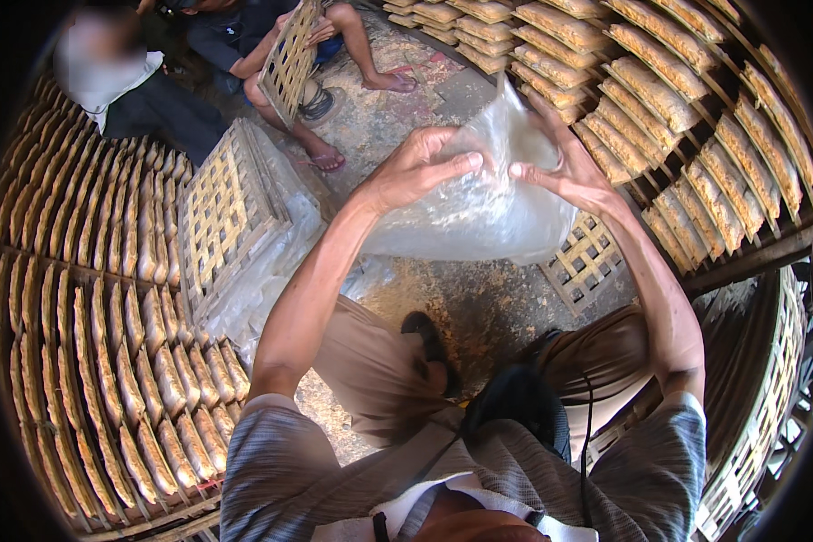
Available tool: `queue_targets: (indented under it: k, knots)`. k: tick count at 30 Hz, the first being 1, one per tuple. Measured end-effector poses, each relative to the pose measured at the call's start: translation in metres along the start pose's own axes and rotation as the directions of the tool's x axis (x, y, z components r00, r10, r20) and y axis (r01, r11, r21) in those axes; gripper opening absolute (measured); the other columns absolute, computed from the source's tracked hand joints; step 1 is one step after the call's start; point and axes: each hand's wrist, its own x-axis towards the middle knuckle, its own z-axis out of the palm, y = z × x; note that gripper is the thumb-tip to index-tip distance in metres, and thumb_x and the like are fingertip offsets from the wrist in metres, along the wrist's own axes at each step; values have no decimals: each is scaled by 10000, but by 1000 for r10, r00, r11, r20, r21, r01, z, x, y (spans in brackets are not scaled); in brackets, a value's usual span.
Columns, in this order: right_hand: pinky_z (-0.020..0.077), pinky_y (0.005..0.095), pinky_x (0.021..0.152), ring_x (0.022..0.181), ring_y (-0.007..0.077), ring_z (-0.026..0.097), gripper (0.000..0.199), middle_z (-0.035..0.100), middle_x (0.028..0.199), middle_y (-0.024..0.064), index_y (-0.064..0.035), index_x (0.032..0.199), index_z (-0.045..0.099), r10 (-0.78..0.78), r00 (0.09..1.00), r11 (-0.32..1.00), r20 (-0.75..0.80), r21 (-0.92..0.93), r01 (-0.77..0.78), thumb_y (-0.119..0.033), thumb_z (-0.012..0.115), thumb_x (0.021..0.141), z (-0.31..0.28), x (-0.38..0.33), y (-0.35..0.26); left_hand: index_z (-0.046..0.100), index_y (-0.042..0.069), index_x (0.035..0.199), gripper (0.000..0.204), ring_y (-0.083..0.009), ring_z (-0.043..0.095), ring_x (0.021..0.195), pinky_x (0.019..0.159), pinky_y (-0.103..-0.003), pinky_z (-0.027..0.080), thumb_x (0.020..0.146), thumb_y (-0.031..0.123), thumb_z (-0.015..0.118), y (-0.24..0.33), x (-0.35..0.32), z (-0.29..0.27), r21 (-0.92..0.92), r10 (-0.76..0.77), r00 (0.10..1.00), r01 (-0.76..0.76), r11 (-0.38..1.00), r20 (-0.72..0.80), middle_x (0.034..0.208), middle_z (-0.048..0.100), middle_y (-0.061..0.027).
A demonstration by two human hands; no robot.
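Both hands are raised in front of me with a clear plastic sheet [461, 226] between them. My left hand [420, 167] pinches it from the left, thumb pointing inward. From the right, my right hand [569, 163] grips it, its thumb facing the left one. The sheet bunches upward between the thumbs and hangs in a wide, shiny fold below. Whether it is a flat sheet or a bag, I cannot tell. Under its right edge, a woven bamboo tray [589, 264] lies partly hidden.
To my left, woven bamboo trays [226, 208] are stacked beside crumpled plastic [294, 185]. Racks of orange-brown slabs [167, 361] line the left; more slabs [650, 81] fill the right. Across from me, a seated person holds a woven tray [289, 59]. Crumbs litter the floor [406, 303].
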Motion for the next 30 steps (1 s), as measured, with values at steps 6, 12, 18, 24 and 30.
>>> queue_targets:
  k: [6,12,18,24,30]
  knots:
    - [500,646,1067,1175,367,698,770,744,1152,193,-65,1424,623,73,997,933,10,352,-72,-562,828,872,7,13,18,739,-14,1158,238,-135,688,1019,943,-318,526,1032,172,660,2,-10,-20,153,-146,989,141,978,18,1073,767,-66]
    - [527,512,1079,1322,296,602,927,647,1394,190,-27,1500,560,-51,998,956,20,291,43,-574,879,824,19,3,13,732,-27,1178,295,-144,676,1040,945,-335,513,981,181,664,9,-10,-3,46,-178,974,173,984,143,1076,760,-76]
    - [561,505,1002,1115,294,728,584,770,1180,204,-24,1344,708,196,963,951,184,206,-233,-460,778,962,9,2,-23,736,-22,1179,343,-161,694,1052,861,-308,551,996,261,670,-1,-3,2,144,-189,981,194,970,-47,1066,758,-96]
    - [576,546,992,1039,314,759,430,770,1170,205,-47,1277,748,163,979,976,-125,165,-142,-385,681,1019,9,3,-2,772,13,1156,373,-142,735,864,796,-314,590,884,242,884,6,4,35,57,-185,971,195,979,-148,975,793,-73]
    - [589,376,714,658,108,638,179,717,748,38,-117,929,770,83,947,962,-312,273,6,-247,671,1002,-30,2,5,803,13,1101,398,-160,751,882,864,-365,588,868,323,891,-33,5,9,226,-396,915,370,901,78,975,813,-109]
